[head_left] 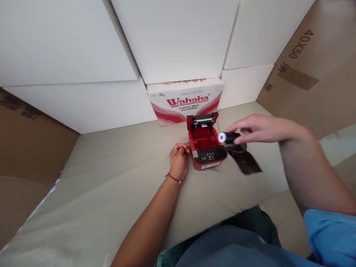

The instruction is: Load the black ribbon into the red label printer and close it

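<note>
A small red-and-black printer (208,157) stands on the cloth-covered surface with its lid (204,120) raised and its red inside showing. My left hand (179,159) is at the printer's left side, fingers curled and pressed together against or right beside the casing. What lies between those fingertips is hidden. Just right of the printer, my right hand (256,129) grips a roll of black ribbon (230,137) with a white core end. A loose strip of ribbon (247,161) hangs down from the roll towards the lower right.
Behind the printer rests a white and red Wahaha water carton (186,102). White boxes (178,37) form a wall at the back. Brown cardboard (319,66) stands at the right, and more cardboard (33,148) at the left. The pale cloth (111,193) has wrinkles.
</note>
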{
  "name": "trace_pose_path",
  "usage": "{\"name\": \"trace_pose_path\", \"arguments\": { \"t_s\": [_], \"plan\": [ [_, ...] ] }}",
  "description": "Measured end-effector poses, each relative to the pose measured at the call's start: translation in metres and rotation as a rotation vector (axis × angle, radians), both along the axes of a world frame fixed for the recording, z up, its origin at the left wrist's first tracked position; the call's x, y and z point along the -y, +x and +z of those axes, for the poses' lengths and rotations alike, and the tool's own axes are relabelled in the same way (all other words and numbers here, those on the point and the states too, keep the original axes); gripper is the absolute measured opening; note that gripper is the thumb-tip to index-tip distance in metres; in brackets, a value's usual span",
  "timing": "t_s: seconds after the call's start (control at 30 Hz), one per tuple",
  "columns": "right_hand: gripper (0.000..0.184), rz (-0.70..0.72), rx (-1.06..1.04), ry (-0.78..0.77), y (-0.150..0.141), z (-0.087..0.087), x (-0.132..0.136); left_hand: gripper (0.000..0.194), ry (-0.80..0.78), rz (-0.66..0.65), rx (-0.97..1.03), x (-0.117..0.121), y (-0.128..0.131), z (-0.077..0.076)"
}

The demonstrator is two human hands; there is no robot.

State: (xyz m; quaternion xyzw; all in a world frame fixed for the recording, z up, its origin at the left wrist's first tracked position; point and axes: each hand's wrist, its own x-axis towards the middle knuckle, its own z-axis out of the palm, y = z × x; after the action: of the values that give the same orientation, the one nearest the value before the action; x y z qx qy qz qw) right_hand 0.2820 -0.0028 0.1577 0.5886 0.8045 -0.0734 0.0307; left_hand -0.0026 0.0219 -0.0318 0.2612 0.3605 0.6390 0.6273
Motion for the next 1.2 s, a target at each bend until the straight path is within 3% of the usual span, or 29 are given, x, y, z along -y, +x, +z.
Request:
{"name": "trace_pose_path", "arguments": {
  "t_s": [0.17, 0.33, 0.53, 0.63, 0.73, 0.9, 1.03, 1.13, 1.2],
  "plan": [
    [0.036, 0.016, 0.032, 0.024, -0.084, -0.015, -0.017, 0.011, 0.004, 0.002, -0.002, 0.001, -0.001, 0.0],
    [0.026, -0.012, 0.159, -0.013, -0.119, -0.024, -0.027, 0.012, 0.0, 0.007, -0.014, 0.001, 0.0, 0.002],
    [0.037, 0.025, 0.134, -0.034, -0.116, -0.035, -0.04, 0.011, 0.008, 0.006, -0.064, 0.001, 0.001, 0.004],
    [0.043, 0.096, 0.015, 0.019, -0.103, -0.04, -0.033, 0.01, 0.019, 0.023, -0.111, 0.002, 0.003, 0.002],
    [0.031, 0.181, -0.217, 0.149, -0.084, -0.047, -0.009, 0.008, 0.037, 0.054, -0.19, 0.003, 0.006, 0.0],
    [0.036, 0.376, -0.443, 0.279, -0.06, -0.071, 0.049, 0.001, 0.124, 0.192, -0.417, 0.015, 0.004, 0.01],
    [0.046, 0.338, -0.43, 0.354, -0.052, -0.092, 0.071, 0.006, 0.321, 0.331, -0.634, 0.045, -0.001, 0.034],
    [0.047, 0.361, -0.461, 0.35, -0.049, -0.097, 0.07, 0.023, 0.9, 0.333, -1.139, 0.073, 0.004, 0.051],
    [0.043, 0.382, -0.522, 0.333, -0.047, -0.093, 0.065, 0.028, 1.089, 0.296, -1.352, 0.086, 0.01, 0.058]
  ]
}}
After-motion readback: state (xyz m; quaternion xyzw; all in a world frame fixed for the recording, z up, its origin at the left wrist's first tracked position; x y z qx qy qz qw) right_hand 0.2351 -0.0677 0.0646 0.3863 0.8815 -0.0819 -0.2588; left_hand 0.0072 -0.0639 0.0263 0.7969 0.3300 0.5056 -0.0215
